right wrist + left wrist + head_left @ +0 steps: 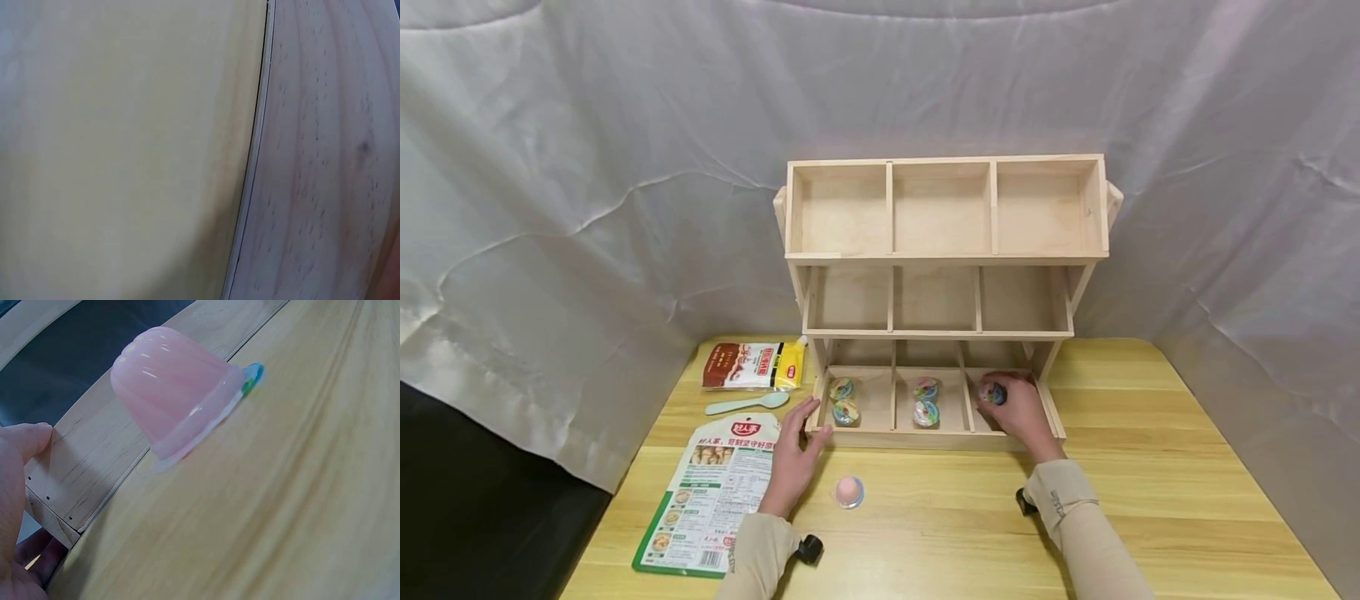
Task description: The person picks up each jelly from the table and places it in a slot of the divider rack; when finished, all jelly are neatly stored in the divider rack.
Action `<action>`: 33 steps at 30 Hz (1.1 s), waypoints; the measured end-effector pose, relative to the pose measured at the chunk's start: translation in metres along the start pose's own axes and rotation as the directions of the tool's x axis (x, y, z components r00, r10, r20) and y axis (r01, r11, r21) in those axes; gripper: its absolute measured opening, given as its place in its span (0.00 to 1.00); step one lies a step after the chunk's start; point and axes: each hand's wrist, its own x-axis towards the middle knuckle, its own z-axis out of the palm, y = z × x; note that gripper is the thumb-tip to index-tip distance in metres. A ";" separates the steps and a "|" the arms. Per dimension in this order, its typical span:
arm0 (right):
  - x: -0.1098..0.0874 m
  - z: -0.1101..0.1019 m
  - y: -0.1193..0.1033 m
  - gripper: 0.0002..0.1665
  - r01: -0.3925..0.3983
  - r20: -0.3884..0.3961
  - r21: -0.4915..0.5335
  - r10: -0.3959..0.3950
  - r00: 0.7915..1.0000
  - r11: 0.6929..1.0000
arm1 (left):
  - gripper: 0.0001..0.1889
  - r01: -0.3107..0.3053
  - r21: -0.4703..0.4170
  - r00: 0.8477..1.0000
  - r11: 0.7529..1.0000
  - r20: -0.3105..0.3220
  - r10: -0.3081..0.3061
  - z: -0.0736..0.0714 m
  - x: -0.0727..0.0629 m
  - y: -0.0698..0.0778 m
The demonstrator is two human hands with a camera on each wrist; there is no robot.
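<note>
A three-tier wooden shelf (943, 256) with divided compartments stands on the table. At the front left corner of its lowest tray, my left hand (793, 462) grips the wood, thumb on the front board (94, 456) and fingers round the side. My right hand (1024, 414) reaches into the lowest right compartment and pinches a jelly cup (988, 392) there. Two jelly cups (845, 412) sit in the lowest left compartment, two more (926, 412) in the middle one. A pink jelly cup (849, 490) rests lid down on the table before the shelf, large in the left wrist view.
Left of the shelf lie a red and yellow food pouch (752, 365), a pale spoon (747, 404) and a big white and green printed packet (707, 492). Grey cloth (625, 208) hangs behind and at both sides of the table (1157, 467).
</note>
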 end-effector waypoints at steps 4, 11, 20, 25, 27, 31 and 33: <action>0.000 -0.002 0.001 0.26 -0.023 0.021 0.022 0.023 1.000 0.999 | 0.29 -0.001 -0.003 1.000 1.000 0.000 0.001 0.001 0.000 0.000; -0.002 -0.011 -0.004 0.26 -0.055 0.018 0.085 0.053 0.998 0.995 | 0.29 -0.009 0.009 1.000 1.000 -0.003 0.009 0.002 0.001 -0.003; -0.013 -0.008 -0.079 0.26 0.016 0.043 0.188 -0.025 0.999 0.982 | 0.29 -0.009 0.028 1.000 1.000 -0.005 0.009 -0.004 0.001 -0.002; -0.036 0.017 -0.136 0.24 0.137 0.175 0.228 -0.179 0.968 0.964 | 0.29 -0.011 0.029 1.000 1.000 -0.008 0.011 -0.003 0.002 -0.003; -0.047 0.027 -0.152 0.24 0.163 0.258 0.234 -0.222 0.940 0.959 | 0.29 -0.010 0.031 1.000 0.999 -0.009 0.010 -0.002 0.002 -0.003; -0.062 0.046 -0.170 0.27 0.232 0.391 0.225 -0.306 0.868 0.946 | 0.28 -0.014 0.029 1.000 0.999 -0.010 0.015 0.001 0.002 -0.004; -0.067 0.053 -0.174 0.29 0.248 0.421 0.223 -0.323 0.848 0.943 | 0.28 -0.016 0.030 1.000 0.999 -0.010 0.016 0.001 0.002 -0.005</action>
